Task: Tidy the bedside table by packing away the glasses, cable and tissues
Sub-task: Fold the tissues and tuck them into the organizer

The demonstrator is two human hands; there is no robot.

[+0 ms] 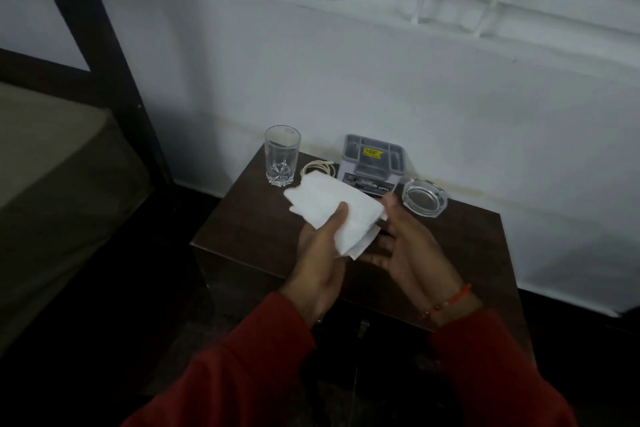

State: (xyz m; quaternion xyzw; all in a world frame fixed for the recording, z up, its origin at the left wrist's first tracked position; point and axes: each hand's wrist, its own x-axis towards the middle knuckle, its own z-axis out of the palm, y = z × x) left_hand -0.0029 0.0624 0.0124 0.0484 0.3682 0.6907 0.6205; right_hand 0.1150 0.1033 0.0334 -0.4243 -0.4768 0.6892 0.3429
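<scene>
Head view, dim light, one frame. Far left on the bedside table (249, 236) stands an empty drinking glass (281, 156), upright near the back edge. Just right of it lies the cable (317, 168), a pale coil flat on the wood, its near side hidden by the tissues (337, 213). These are a folded white wad, held above the tabletop. Our left hand (320, 253) grips them, thumb on top and fingers underneath. Behind the tissues sits a grey organiser box (374, 159) with open compartments and a yellow label; it looks empty, though its front pockets are partly hidden. Our right hand (405, 246) is open, palm turned inward, fingers spread loosely just beside the tissue edge, holding nothing; we cannot tell whether a fingertip touches the paper. Further right a glass ashtray (424, 198) rests flat, well clear of both hands. No spectacles are visible, so we take "glasses" to mean the tumbler, with some doubt. Judgement: the tissue step is in hand, with cable and glass untouched. The next move calls for squaring the wad between both hands, then lowering it into a box compartment wide enough to take it, without crushing or snagging the cable coil below.
</scene>
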